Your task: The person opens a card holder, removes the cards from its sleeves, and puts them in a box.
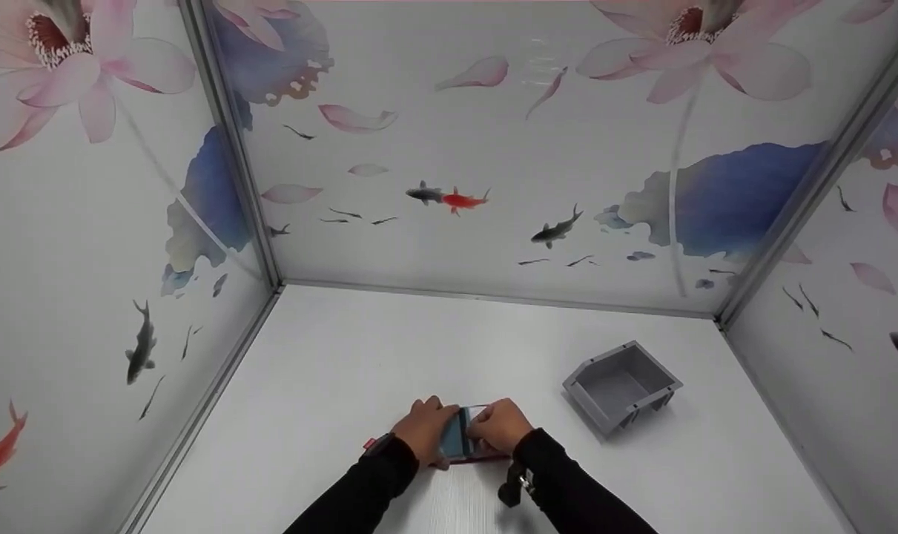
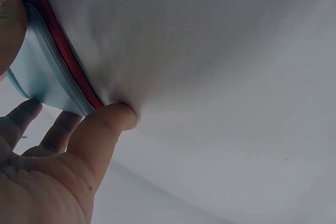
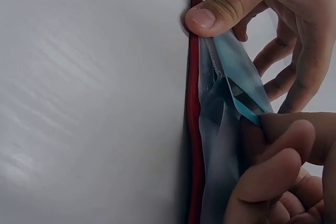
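Note:
A small red-edged card holder (image 3: 195, 124) with clear and bluish plastic leaves lies opened on the white surface, in front of the person. My left hand (image 1: 423, 430) grips its left side; in the left wrist view, thumb and fingers of the left hand (image 2: 68, 156) hold the stack of bluish leaves (image 2: 50, 72) and the red cover. With thumb and fingertips, my right hand (image 1: 502, 426) pinches the edge of a bluish leaf (image 3: 231, 56) that has a dark stripe. Beneath it a clear sleeve (image 3: 212, 140) stands partly lifted. What lies inside the sleeve is hidden by the fingers.
A grey plastic bin (image 1: 623, 386) stands to the right, beyond the right hand. White walls (image 1: 449, 245) printed with flowers and fish enclose the white tabletop (image 1: 360, 348) at the back and both sides. Metal strips run along the wall corners.

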Available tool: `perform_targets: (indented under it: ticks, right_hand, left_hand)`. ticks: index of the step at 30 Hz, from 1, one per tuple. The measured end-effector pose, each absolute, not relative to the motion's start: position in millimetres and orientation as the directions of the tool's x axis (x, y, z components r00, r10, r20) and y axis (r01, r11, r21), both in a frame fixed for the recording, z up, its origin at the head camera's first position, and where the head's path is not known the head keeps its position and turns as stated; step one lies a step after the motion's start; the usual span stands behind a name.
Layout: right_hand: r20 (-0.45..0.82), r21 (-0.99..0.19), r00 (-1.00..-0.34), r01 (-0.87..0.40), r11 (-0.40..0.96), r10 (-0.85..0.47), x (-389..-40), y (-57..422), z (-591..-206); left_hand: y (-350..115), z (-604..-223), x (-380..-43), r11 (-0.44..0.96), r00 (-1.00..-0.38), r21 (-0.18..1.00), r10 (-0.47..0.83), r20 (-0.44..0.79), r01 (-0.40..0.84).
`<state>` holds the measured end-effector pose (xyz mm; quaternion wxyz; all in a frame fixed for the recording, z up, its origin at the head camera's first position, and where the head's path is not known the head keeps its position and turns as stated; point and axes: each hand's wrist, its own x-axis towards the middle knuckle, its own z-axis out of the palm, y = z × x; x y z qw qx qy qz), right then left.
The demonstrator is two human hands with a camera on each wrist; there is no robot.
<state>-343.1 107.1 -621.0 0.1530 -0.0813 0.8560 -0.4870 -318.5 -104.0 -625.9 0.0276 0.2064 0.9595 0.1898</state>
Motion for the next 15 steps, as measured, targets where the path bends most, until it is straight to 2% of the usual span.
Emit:
perform_targets:
  ticks: [6,10,15]
  right_hand:
    - [-0.188,-0.863,-0.943,0.025,0.505,-0.274,-340.1,111.4,-620.2]
    - [-0.207,-0.859,-0.947,0.055,0.509,-0.246,-341.2,113.3,-620.8]
    - [-0.221,-0.886,-0.949,0.1,0.452,-0.224,-341.2,117.3,-620.0]
  left_hand:
    - [-103.9,-615.7,-312.3,0.847,-0.912,0.36,0.409,0.029,0.391]
    - [-103.1,-618.8,-313.9,0.851,-0.916,0.362,0.399,0.023,0.38]
    - [-103.1,-627.8,-319.5,0.857,-0.921,0.359,0.389,0.019,0.369]
